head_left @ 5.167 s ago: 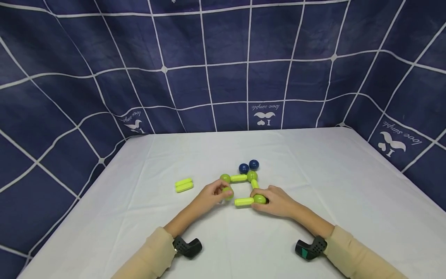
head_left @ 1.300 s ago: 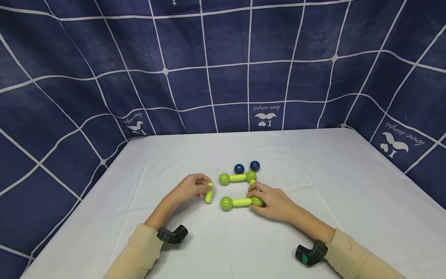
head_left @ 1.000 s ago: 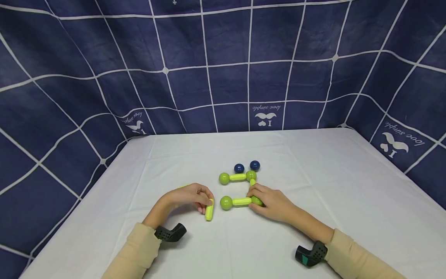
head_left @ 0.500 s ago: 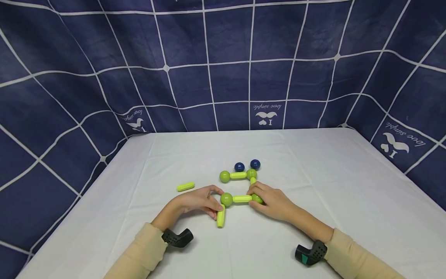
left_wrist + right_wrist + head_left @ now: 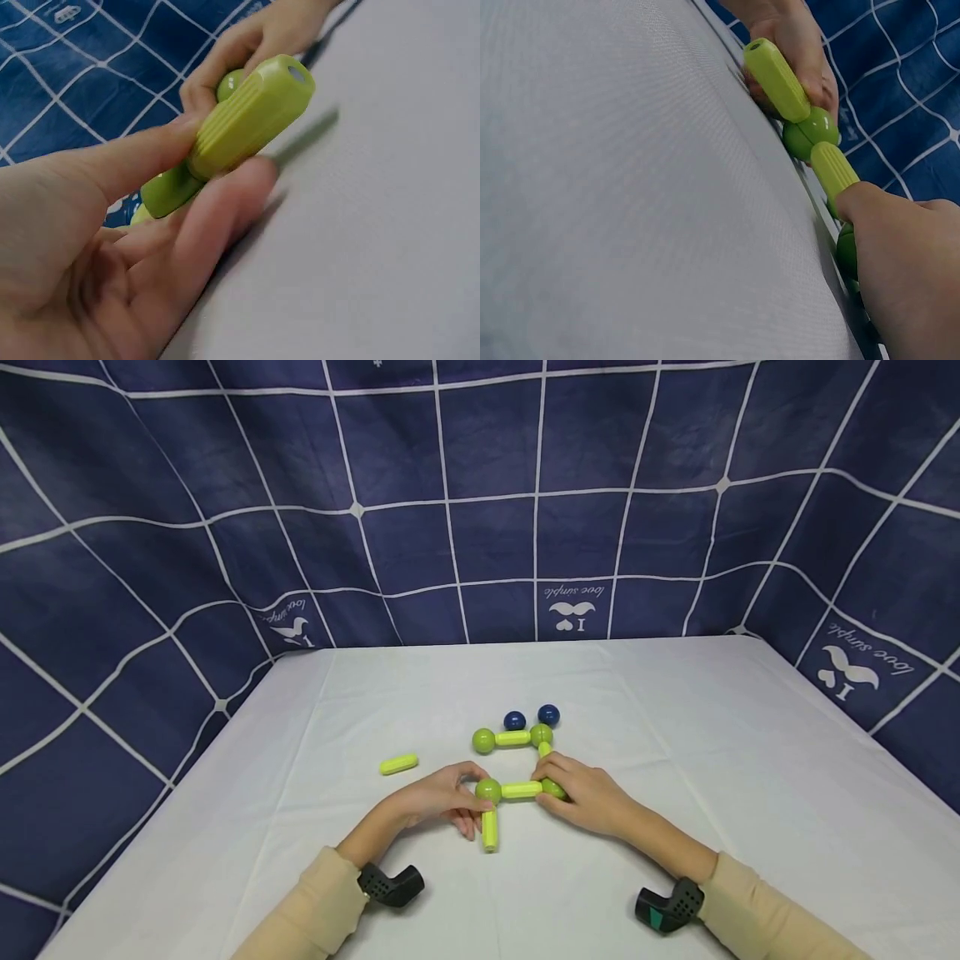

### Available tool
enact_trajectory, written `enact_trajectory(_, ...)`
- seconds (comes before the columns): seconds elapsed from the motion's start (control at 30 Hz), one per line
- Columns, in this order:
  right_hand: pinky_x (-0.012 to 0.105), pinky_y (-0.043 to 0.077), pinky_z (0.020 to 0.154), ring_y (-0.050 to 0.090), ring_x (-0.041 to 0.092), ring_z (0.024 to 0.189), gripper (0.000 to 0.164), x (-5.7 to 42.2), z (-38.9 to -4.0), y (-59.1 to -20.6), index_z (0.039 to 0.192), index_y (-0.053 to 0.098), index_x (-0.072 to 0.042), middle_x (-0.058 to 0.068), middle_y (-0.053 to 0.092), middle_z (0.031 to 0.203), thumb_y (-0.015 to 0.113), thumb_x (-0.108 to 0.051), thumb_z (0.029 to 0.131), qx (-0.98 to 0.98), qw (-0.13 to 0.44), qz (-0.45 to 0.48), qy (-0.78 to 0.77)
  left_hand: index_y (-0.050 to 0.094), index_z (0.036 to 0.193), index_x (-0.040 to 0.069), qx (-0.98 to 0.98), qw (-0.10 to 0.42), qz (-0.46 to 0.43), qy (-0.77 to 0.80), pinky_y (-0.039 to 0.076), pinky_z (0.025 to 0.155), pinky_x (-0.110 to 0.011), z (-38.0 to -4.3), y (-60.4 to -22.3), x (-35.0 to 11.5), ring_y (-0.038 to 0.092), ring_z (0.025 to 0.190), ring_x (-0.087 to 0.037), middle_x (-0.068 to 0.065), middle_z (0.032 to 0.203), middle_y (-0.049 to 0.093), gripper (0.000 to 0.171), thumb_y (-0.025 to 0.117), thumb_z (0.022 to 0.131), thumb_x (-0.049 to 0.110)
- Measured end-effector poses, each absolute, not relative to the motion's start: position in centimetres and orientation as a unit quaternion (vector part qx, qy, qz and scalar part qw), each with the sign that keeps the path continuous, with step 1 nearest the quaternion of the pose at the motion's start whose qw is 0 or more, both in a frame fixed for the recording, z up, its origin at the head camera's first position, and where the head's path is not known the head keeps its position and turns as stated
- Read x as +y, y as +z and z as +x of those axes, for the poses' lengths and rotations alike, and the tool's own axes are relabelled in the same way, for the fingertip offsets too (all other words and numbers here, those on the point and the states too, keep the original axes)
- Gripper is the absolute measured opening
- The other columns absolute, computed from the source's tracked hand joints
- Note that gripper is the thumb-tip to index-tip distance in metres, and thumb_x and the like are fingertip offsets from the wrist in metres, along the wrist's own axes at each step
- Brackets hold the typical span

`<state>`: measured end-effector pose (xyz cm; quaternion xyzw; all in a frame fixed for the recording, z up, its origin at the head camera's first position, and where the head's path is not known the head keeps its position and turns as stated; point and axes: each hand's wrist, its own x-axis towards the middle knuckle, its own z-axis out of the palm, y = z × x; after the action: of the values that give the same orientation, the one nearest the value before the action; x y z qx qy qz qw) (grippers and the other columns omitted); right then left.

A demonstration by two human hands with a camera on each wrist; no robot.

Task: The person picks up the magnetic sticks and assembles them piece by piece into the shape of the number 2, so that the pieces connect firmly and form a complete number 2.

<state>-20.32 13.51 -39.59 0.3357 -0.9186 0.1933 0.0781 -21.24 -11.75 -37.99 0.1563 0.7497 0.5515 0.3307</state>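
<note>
Nearest my camera, a ribbed yellow-green rod (image 5: pixel 490 833), plastic by its look, juts toward the wearer over white cloth (image 5: pixel 562 893), its other end touching a glossy green ball (image 5: pixel 488 790). The left hand (image 5: pixel 444 797) pinches that joint between thumb and fingers; by my judgement, an off-centre seat or a hasty release could let the rod swing or drop away.

A second yellow-green rod (image 5: pixel 521 790) spans to another glossy green ball (image 5: pixel 553 788), which the right hand (image 5: pixel 583 792) grips between thumb and bent fingers. Should that brace slacken, I would expect a leftward tug to twist or part the chain.

Off to the left lies a loose yellow-green rod (image 5: pixel 398 764), which a backward brush of the wrist might roll. Behind the right hand, a partly covered yellow-green rod (image 5: pixel 545 749) leads to the far bar, a yellow-green rod (image 5: pixel 513 738) between two green balls (image 5: pixel 483 741). A jolt there could nudge the two dark-blue glossy balls (image 5: pixel 548 716) beyond, free to roll.
</note>
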Motion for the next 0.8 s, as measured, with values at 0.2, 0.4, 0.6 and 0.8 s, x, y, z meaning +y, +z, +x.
enact_trajectory(0.2, 0.019, 0.042, 0.065, 0.048, 0.002, 0.081, 0.016, 13.5, -20.4, -39.5, 0.101, 0.059, -0.024, -0.01, 0.053, 0.105, 0.057, -0.031, 0.087, -0.919, 0.071, 0.334, 0.198, 0.057, 0.099, 0.012, 0.873, 0.154, 0.227, 0.403, 0.038, 0.054, -0.02, -21.2, -37.8, -11.1, 0.044, 0.06, -0.008, 0.005, 0.069, 0.049, 0.034, 0.068, 0.079, 0.038)
enact_trajectory(0.4, 0.022, 0.045, 0.07, 0.05, 0.004, 0.087, 0.021, 13.7, -20.4, -39.6, 0.107, 0.058, -0.024, -0.009, 0.052, 0.109, 0.055, -0.033, 0.088, -0.917, 0.055, 0.338, 0.204, 0.061, 0.105, 0.018, 0.87, 0.105, 0.276, 0.395, 0.039, 0.067, -0.021, -21.0, -38.4, -10.8, 0.045, 0.077, -0.01, 0.003, 0.092, 0.056, 0.028, 0.065, 0.082, 0.033)
enact_trajectory(0.6, 0.029, 0.047, 0.077, 0.054, 0.006, 0.092, 0.022, 13.7, -20.8, -39.5, 0.11, 0.056, -0.027, -0.01, 0.053, 0.113, 0.051, -0.035, 0.091, -0.915, 0.061, 0.318, 0.239, 0.063, 0.103, 0.018, 0.847, 0.111, 0.278, 0.44, 0.038, 0.07, -0.021, -21.1, -39.1, -10.7, 0.045, 0.08, -0.009, 0.002, 0.092, 0.057, 0.025, 0.066, 0.082, 0.032)
enact_trajectory(0.8, 0.021, 0.042, 0.061, 0.048, 0.005, 0.072, 0.018, 13.5, -21.6, -38.8, 0.107, 0.06, -0.023, -0.008, 0.057, 0.103, 0.05, -0.03, 0.093, -0.912, 0.093, 0.243, 0.317, 0.064, 0.102, 0.018, 0.845, 0.111, 0.275, 0.444, 0.038, 0.071, -0.022, -21.3, -39.3, -10.8, 0.046, 0.081, -0.011, 0.001, 0.093, 0.058, 0.025, 0.067, 0.081, 0.032)
